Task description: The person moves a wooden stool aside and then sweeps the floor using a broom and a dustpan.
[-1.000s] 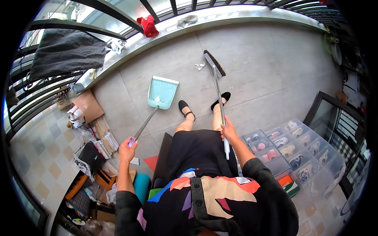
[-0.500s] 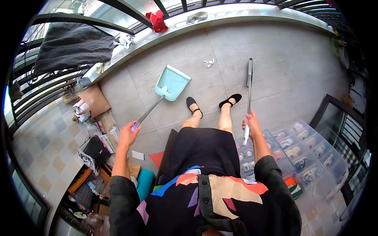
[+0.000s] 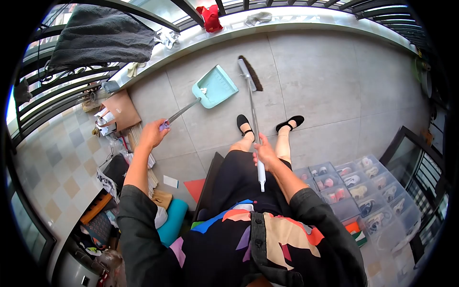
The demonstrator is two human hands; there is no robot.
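My left hand point(image 3: 152, 135) is closed on the purple-tipped handle of a long-handled mint dustpan point(image 3: 222, 88), which rests on the grey floor tiles. A small white scrap point(image 3: 204, 91) lies inside the pan. Wrapped round the white grip of a broom point(image 3: 253, 109) is my right hand point(image 3: 266, 153). The broom's dark bristles point(image 3: 253, 74) touch the floor just right of the dustpan's mouth, a short gap apart from it.
Black shoes point(image 3: 296, 123) stand below the broom head. Clear shoe boxes point(image 3: 377, 191) are stacked at right. A brown paper bag point(image 3: 123, 110) and clutter sit at left. Along the railing ledge are a red bag point(image 3: 209, 18) and a grey cloth point(image 3: 103, 37).
My right hand has swung the broom leftward, toward the dustpan. The white scraps on the floor are no longer visible. The dustpan stays held low, shifted slightly in view.
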